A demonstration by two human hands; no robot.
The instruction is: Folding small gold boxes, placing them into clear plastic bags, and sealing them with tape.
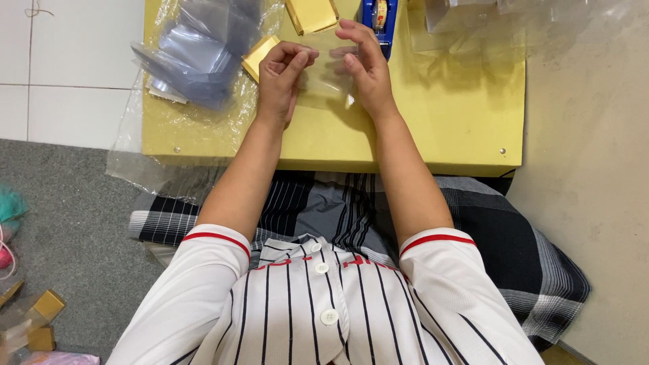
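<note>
Both hands pinch one clear plastic sleeve [323, 78] above the yellow worktop [446, 128]: left hand [282, 78], right hand [365, 67]. It seems they are opening its mouth. Next needs a gold box [259, 57], just beside the left hand.

Bright even light, soft shadows, sharp

Low yellow bench [446, 135]: flat top, a metal screw near each front corner, evenly lit with soft shadows. Floor at left: white tiles [67, 61] with thin dark joints, meeting grey carpet [74, 223] lower down. Floor at right: plain beige surface [588, 155]. Black-and-white checked cloth [534, 263] lay spread beneath the bench's front edge. Small gold boxes [40, 318] sat on the carpet at lower left.
</note>
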